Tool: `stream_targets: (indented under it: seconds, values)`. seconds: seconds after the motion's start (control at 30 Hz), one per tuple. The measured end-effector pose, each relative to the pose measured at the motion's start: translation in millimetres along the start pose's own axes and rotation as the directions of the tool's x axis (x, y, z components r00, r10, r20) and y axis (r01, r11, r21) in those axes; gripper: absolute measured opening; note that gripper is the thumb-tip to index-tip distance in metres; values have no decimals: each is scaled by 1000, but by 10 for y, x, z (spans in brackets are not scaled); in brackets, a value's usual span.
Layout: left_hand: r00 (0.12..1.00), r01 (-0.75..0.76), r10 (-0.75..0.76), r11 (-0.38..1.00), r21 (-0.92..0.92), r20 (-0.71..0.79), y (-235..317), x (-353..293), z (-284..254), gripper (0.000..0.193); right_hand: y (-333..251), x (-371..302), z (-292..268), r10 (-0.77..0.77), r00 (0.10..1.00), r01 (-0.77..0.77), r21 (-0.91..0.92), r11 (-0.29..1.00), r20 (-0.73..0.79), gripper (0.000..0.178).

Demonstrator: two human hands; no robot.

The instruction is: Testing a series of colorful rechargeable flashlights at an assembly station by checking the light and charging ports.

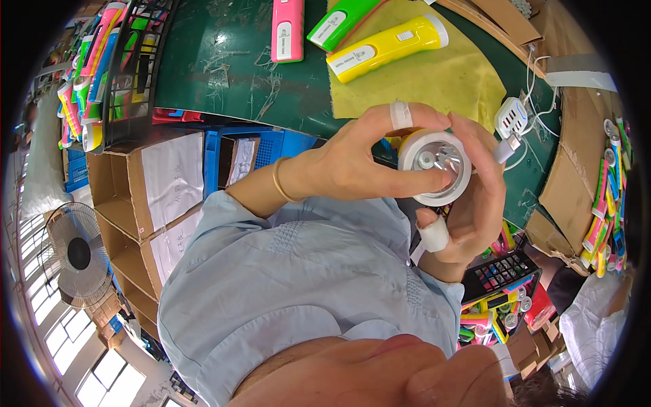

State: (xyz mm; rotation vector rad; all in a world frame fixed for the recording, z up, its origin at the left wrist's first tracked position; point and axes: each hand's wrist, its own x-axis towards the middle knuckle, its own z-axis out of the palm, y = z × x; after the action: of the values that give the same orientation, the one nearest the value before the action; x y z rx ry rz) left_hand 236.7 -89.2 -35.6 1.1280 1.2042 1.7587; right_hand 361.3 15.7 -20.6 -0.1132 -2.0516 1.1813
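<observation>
In front of you spreads the green worktop (196, 88), with open cardboard compartments (115, 178) below it to your left. A yellow cloth (471, 78) covers part of its surface. At the left end stands a black basket (125, 112), next to a heap of coloured flashlights (87, 102). Your two hands are close together at the near edge, both at one white-rimmed flashlight (434, 159), its lens facing you. Your left hand (356, 157) is clamped on it, index finger over the top and thumb across the front. Your right hand (480, 197) curves round its right side; you cannot tell whether it grips. Beyond, a yellow flashlight (388, 49) lies on the cloth, a green flashlight (339, 26) just beside it and a pink flashlight (288, 30) farther left. A white charger (510, 117) sits right of the cloth. White tape (401, 115) rings your left index finger.
</observation>
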Motion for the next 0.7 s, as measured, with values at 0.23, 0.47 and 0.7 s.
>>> stream_targets:
  seconds: [0.23, 0.47, 0.7]
  values:
    - [999, -17, 18, 999, -30, 50, 0, 20, 5, 38, -69, 26, -41, 42, 999, -42, -8, 999, 25, 64]
    - [992, -98, 95, 995, 25, 88, -10, 24, 16, 52, -100, 36, -71, 136, 990, -133, 86, 987, -25, 65]
    - [984, -112, 105, 993, 40, 146, -56, 37, -14, 56, -129, -95, -10, 78, 997, -80, -145, 986, -18, 70]
